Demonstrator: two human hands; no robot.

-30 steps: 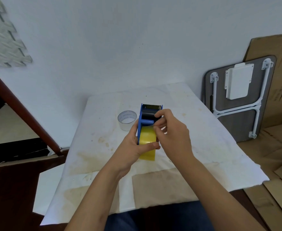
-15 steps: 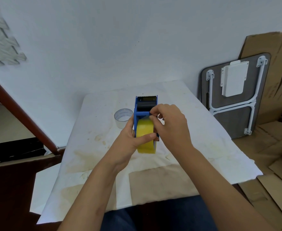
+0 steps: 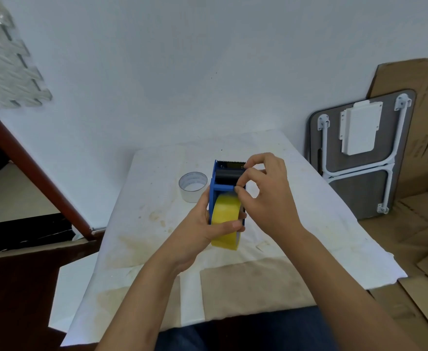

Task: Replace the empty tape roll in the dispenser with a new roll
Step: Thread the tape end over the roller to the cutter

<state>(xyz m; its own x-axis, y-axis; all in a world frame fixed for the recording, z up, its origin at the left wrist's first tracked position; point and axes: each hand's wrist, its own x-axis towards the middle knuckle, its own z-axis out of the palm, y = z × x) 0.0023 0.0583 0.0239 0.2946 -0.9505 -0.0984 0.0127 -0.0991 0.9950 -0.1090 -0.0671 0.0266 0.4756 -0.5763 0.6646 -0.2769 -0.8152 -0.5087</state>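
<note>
A blue tape dispenser with a serrated blade at its far end stands on the white paper-covered table. A yellow tape roll sits in its near end. My left hand wraps around the dispenser and the roll, thumb across the roll's face. My right hand is over the dispenser's right side, thumb and forefinger pinched by the blue crossbar just past the roll; whether they hold the tape end I cannot tell. An empty clear tape core stands on the table left of the dispenser.
The white wall rises just behind the table. A folded grey table with white legs leans on the wall at the right, with flattened cardboard behind and below it. A dark wooden rail slants at the left.
My right hand has moved from the top of the roll toward the far end of the dispenser, pinching near the crossbar. My left hand keeps its hold on the dispenser.
</note>
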